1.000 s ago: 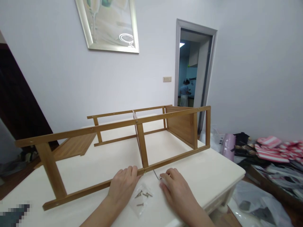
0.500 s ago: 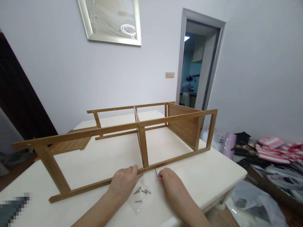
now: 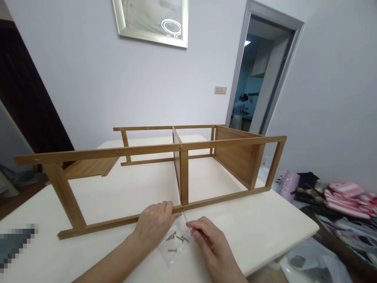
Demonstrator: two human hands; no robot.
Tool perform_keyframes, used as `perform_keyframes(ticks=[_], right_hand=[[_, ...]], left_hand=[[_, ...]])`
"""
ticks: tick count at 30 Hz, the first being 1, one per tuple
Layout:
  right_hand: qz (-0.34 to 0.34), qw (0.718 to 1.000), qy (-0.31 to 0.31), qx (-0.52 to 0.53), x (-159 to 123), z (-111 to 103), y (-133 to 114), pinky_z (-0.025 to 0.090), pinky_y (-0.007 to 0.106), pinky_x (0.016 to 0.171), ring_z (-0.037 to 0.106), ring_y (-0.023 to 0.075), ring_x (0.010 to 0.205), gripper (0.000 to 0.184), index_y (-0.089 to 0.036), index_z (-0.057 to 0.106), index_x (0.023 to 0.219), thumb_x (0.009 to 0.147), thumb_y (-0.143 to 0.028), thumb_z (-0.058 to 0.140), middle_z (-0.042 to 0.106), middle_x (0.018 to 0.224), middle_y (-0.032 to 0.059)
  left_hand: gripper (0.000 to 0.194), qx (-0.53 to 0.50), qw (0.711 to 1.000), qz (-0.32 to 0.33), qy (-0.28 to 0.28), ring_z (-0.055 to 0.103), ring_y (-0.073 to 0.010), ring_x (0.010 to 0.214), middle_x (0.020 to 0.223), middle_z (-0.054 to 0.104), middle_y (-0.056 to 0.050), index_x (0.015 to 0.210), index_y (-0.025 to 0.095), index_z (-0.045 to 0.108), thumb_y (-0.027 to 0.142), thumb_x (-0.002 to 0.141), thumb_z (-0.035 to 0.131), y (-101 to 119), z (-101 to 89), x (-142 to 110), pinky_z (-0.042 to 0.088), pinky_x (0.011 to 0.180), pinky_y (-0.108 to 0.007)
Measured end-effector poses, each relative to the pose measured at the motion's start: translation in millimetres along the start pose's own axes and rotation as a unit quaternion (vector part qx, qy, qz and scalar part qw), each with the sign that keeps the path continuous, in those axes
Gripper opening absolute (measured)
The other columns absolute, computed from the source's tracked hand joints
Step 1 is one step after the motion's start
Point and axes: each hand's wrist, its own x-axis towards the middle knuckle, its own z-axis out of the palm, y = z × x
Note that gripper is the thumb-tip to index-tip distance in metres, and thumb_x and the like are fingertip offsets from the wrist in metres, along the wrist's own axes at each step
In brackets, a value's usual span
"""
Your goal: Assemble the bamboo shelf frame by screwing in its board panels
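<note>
A wooden shelf frame [image 3: 147,149] lies on its side on the white table. My left hand [image 3: 155,222] is closed round its near lower rail, left of the middle crosspiece. In my right hand [image 3: 208,240] is a thin metal hex key [image 3: 185,217], pinched between thumb and fingers. Its tip meets the rail at a small screw head [image 3: 183,210] below the crosspiece; how far it seats I cannot tell. Between my hands lies a clear plastic bag [image 3: 172,253] with several screws [image 3: 179,238] on or in it.
A slatted wooden panel [image 3: 91,167] rests on the table's far left. A blurred dark object [image 3: 14,245] is at the left edge. Clothes [image 3: 347,196] and plastic bags [image 3: 315,257] are piled right of the table [image 3: 282,224]. Someone [image 3: 239,110] stands beyond the doorway.
My right hand has turned, with its fingers now more in view, and the hex key has moved left to the screw head. My left hand stays on the rail. The camera view has shifted.
</note>
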Motion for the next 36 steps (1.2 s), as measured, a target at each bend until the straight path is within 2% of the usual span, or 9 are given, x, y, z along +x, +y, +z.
perform_keyframes(ticks=[4, 8, 17, 22, 29, 36], right_hand=[[-0.006, 0.999, 0.036, -0.010, -1.2, 2.8, 3.5, 0.048, 0.027, 0.070, 0.059, 0.0164, 0.077, 0.025, -0.025, 0.068, 0.105, 0.098, -0.030, 0.044, 0.059, 0.083, 0.0028], [-0.001, 1.000, 0.021, -0.015, -0.8, -0.3, 4.2, 0.048, 0.028, 0.069, 0.057, 0.0163, 0.075, 0.027, -0.025, 0.069, 0.099, 0.098, -0.029, 0.043, 0.055, 0.078, 0.0017], [0.037, 0.999, 0.010, 0.032, 1.3, -0.5, -4.0, 0.048, 0.028, 0.070, 0.060, 0.0163, 0.073, 0.023, -0.021, 0.070, 0.087, 0.093, -0.028, 0.049, 0.061, 0.078, 0.0029], [0.037, 0.999, 0.027, 0.014, 0.3, 0.1, -2.4, 0.047, 0.028, 0.067, 0.060, 0.0171, 0.073, 0.021, -0.022, 0.070, 0.087, 0.092, -0.031, 0.052, 0.062, 0.080, 0.0035], [0.127, 0.985, 0.084, 0.078, 2.4, -5.5, 1.2, 0.050, 0.030, 0.070, 0.061, 0.0185, 0.070, 0.029, -0.020, 0.068, 0.097, 0.088, -0.046, 0.060, 0.065, 0.072, 0.0027], [0.138, 0.982, 0.080, 0.097, 3.0, -4.1, 0.1, 0.049, 0.030, 0.070, 0.060, 0.0181, 0.070, 0.028, -0.019, 0.069, 0.085, 0.082, -0.047, 0.068, 0.065, 0.072, 0.0031]], left_hand=[[0.029, -0.004, 1.000, -0.004, -0.013, 0.058, -0.0188, 0.049, 0.057, 0.057, 0.000, 0.072, 0.019, 0.052, 0.039, 0.091, 0.060, 0.3, 2.1, -1.1, 0.036, 0.049, -0.030], [0.027, -0.019, 0.999, -0.008, -0.030, 0.059, -0.0191, 0.050, 0.058, 0.058, 0.000, 0.072, 0.019, 0.053, 0.038, 0.091, 0.059, -0.2, 2.7, -1.7, 0.036, 0.050, -0.029], [0.029, -0.021, 0.999, -0.012, -0.031, 0.061, -0.0202, 0.050, 0.057, 0.059, 0.000, 0.073, 0.019, 0.054, 0.041, 0.089, 0.063, 0.0, 1.4, -1.4, 0.037, 0.048, -0.029], [0.024, -0.036, 0.998, -0.025, -0.044, 0.062, -0.0206, 0.050, 0.058, 0.061, -0.001, 0.073, 0.019, 0.053, 0.036, 0.090, 0.060, 1.1, -1.5, 0.7, 0.038, 0.049, -0.029], [0.019, -0.032, 0.996, -0.034, -0.076, 0.063, -0.0186, 0.053, 0.061, 0.063, -0.001, 0.075, 0.019, 0.054, 0.030, 0.089, 0.061, 0.7, -1.0, 0.3, 0.039, 0.051, -0.028], [0.025, -0.038, 0.998, -0.019, -0.057, 0.062, -0.0212, 0.049, 0.057, 0.062, 0.000, 0.073, 0.019, 0.054, 0.037, 0.086, 0.066, -0.2, -2.0, 1.5, 0.039, 0.047, -0.029]])
